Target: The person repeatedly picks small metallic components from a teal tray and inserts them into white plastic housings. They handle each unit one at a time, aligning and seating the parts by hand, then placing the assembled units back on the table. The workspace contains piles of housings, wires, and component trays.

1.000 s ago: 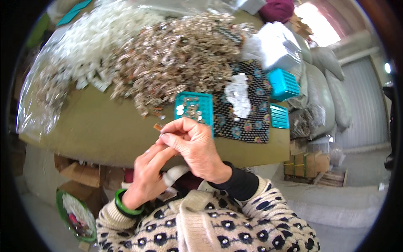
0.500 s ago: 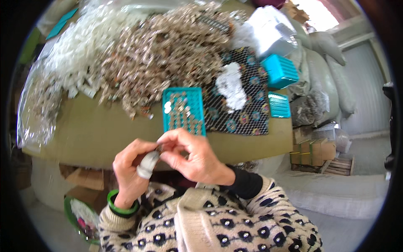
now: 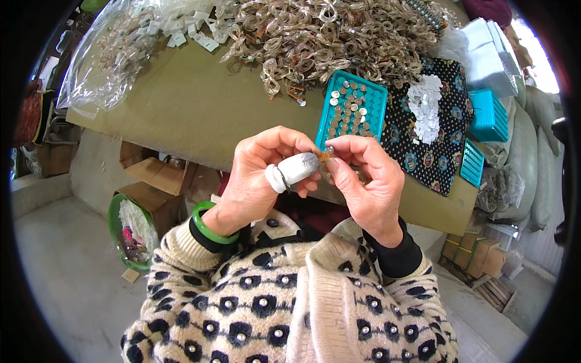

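My left hand (image 3: 251,172) and my right hand (image 3: 369,181) meet over the near table edge, both closed in a pinch. Between their fingertips is a small orange-brown piece (image 3: 325,155) with a shiny metal bit at its end; its exact kind is too small to tell. A white wrap (image 3: 293,172), smudged grey at the tip and tied with a dark band, covers a digit of my left hand. Just beyond my right hand lies a teal tray (image 3: 376,103) holding many round silvery discs (image 3: 348,115) that look like button cells, partly hidden by my fingers.
A large heap of coiled clear wires (image 3: 339,36) covers the far table. White tags (image 3: 193,24) and a clear plastic bag (image 3: 100,72) lie left. At right are a patterned cloth (image 3: 448,157) with white pieces (image 3: 425,109), teal trays (image 3: 489,115) and sacks (image 3: 523,157). A green-rimmed basket (image 3: 113,221) stands below left.
The view has turned, so the table and tray appear farther right and higher. My hands show larger, still pinched together, and an orange-brown piece is now visible between them.
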{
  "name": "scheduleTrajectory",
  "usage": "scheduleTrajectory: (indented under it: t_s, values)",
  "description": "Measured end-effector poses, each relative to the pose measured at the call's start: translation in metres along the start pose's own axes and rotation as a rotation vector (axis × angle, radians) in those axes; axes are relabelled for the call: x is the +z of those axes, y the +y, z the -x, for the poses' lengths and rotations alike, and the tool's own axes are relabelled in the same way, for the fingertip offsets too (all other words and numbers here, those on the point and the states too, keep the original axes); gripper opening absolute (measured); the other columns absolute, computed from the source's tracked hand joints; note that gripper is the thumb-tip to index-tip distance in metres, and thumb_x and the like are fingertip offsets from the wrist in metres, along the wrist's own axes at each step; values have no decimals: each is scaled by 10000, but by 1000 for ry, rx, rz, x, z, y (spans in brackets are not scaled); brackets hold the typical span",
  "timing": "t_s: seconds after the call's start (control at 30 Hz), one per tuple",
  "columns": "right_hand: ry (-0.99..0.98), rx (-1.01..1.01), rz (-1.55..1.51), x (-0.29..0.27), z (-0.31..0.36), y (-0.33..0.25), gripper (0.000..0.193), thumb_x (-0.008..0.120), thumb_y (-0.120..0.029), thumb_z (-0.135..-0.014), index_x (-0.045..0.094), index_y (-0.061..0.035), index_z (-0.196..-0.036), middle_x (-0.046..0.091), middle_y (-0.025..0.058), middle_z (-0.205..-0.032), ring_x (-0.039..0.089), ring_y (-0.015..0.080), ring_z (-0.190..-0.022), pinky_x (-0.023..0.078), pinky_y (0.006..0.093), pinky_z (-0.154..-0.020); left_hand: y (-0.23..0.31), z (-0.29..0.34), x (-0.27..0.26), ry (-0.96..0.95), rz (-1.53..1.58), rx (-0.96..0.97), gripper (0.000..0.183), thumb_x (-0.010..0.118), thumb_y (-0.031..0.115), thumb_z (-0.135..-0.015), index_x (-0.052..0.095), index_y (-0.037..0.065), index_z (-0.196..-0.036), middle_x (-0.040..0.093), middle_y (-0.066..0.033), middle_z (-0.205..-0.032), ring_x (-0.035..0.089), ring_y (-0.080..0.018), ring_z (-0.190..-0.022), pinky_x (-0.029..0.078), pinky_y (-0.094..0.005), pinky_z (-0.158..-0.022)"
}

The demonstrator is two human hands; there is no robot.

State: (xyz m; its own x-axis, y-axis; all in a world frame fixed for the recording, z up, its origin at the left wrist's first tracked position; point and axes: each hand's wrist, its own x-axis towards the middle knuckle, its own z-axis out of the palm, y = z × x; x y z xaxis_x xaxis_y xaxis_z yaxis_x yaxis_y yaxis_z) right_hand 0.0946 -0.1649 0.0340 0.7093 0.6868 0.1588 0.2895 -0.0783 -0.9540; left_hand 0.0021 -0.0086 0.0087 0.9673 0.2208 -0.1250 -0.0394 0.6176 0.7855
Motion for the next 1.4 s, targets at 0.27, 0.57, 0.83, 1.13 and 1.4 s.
scheduleTrajectory:
  t_s: [0.27, 0.57, 0.83, 1.13, 1.4]
  values:
    - [33, -156, 230, -1, -6, -2, 118, 668, 91, -817, 662, 37, -921, 664, 77, -848, 621, 128, -751, 495, 253, -663, -6, 1, -3, -79, 271, -162, 182, 647, 196, -942, 585, 31, -985, 648, -117, -807, 632, -196, -626, 517, -297, -516]
    - [-14, 254, -405, 1, 0, -2, 100, 627, 92, -794, 628, 26, -869, 631, 58, -913, 600, 90, -790, 476, 223, -684, -8, 0, -9, -254, 544, -282, 237, 658, 251, -940, 556, 38, -952, 599, -97, -735, 609, -216, -586, 478, -301, -478]
    - [-89, -152, 100, 12, -12, -15, 93, 518, 86, -785, 541, 10, -834, 602, 124, -913, 550, 165, -730, 451, 248, -673, 0, 8, -16, -218, 483, -242, 265, 662, 263, -939, 516, 42, -922, 528, -62, -676, 558, -200, -536, 443, -292, -468]
    - [-142, -389, 264, 27, -14, -13, 116, 623, 65, -882, 600, -1, -975, 636, 133, -910, 619, 199, -736, 500, 272, -612, 18, 8, -39, -280, 393, -299, 197, 661, 206, -941, 616, 22, -996, 586, -55, -742, 591, -195, -607, 478, -311, -516]
    - [-168, 68, -131, 19, -3, -6, 77, 550, 10, -965, 504, -10, -1023, 607, 55, -823, 499, 40, -596, 400, 182, -525, 107, -98, -120, 329, -1825, 746, 318, 562, -98, -749, 636, 32, -1030, 655, -78, -1023, 617, -272, -953, 497, -375, -791]
